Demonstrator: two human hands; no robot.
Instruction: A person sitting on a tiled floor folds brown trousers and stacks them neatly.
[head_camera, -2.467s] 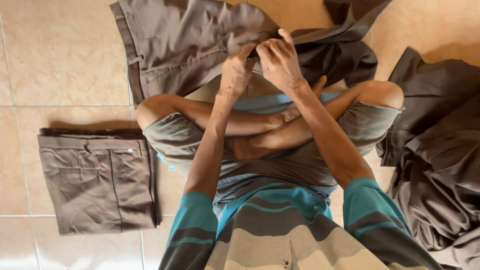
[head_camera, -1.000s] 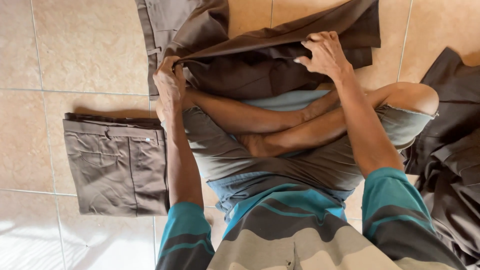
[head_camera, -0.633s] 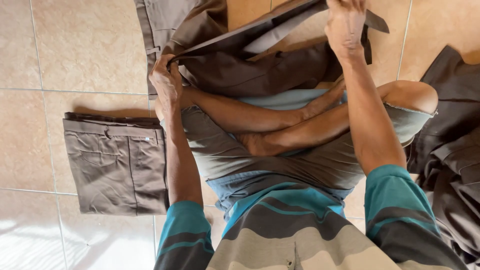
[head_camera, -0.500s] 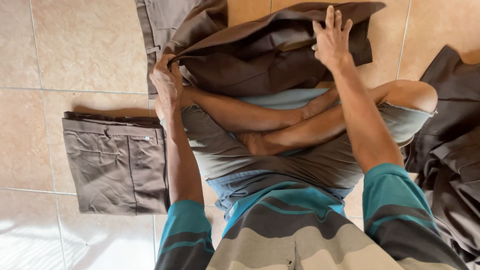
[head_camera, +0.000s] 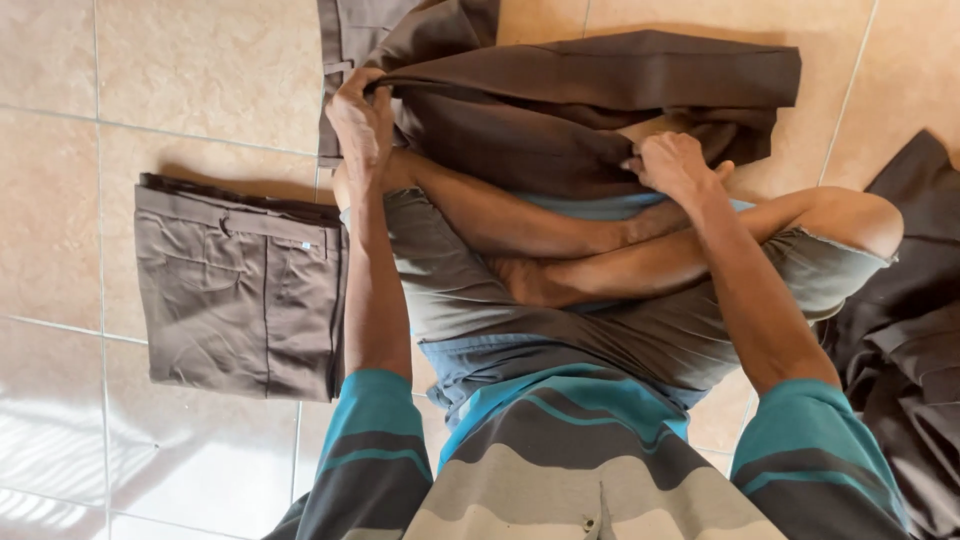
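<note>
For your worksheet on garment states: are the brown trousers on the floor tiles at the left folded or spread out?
Folded: the brown trousers lie as a compact rectangle, waistband on top, legs doubled under.

Both arms reach forward; left hand (head_camera: 362, 120) clenched in a grip; right hand (head_camera: 672, 165) fisted likewise.

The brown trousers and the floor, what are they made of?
The brown trousers in the left hand and right hand look like matte woven cloth, perhaps cotton blend: they fold and crease softly. The floor looks like glazed ceramic tile: beige squares, grout lines, shiny reflections.
</note>
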